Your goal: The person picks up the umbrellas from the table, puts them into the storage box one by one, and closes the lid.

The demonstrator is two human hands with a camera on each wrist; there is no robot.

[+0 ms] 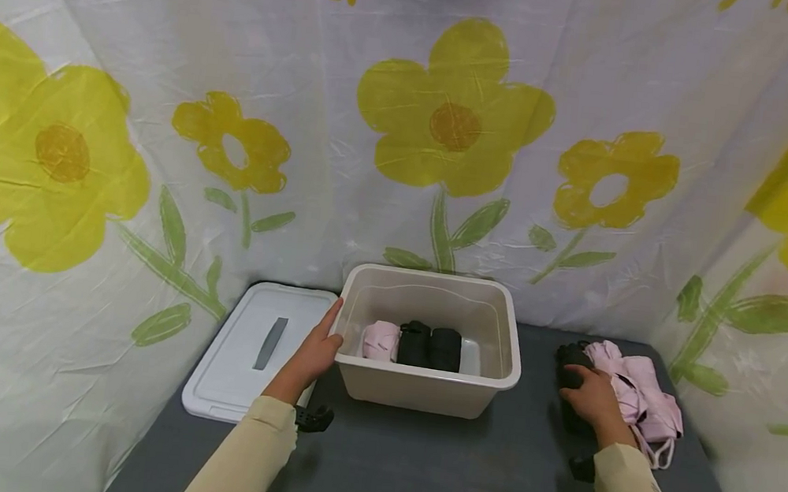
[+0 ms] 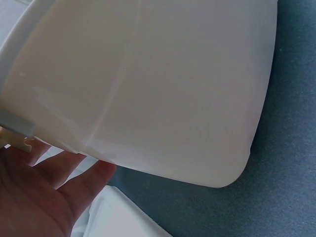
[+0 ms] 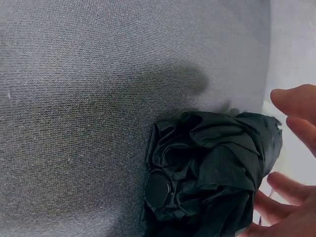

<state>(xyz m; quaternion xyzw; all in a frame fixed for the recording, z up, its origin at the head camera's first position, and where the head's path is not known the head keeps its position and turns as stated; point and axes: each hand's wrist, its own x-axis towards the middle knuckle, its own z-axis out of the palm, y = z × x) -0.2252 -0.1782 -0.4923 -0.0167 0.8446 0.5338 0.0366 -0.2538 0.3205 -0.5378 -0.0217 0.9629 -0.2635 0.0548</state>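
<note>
My left hand (image 1: 316,349) rests against the left end of a beige plastic bin (image 1: 416,389), at its rim. In the left wrist view its fingers (image 2: 81,190) lie fairly straight along the bin's outer wall. Inside the bin sit a pink rolled bundle (image 1: 381,341) and two black rolled bundles (image 1: 414,345). At the right, my right hand (image 1: 593,396) is over a black folded umbrella (image 3: 212,173) with a round knob end. Its fingers are spread around the umbrella, the upper ones apart from the fabric. Pink folded fabric bundles (image 1: 651,390) with straps lie just beside that hand.
A white lid (image 1: 233,361) with a grey handle lies flat left of the bin. The dark grey table (image 1: 415,470) runs up to a white curtain (image 1: 325,152) with yellow flowers, which hangs behind and along both sides.
</note>
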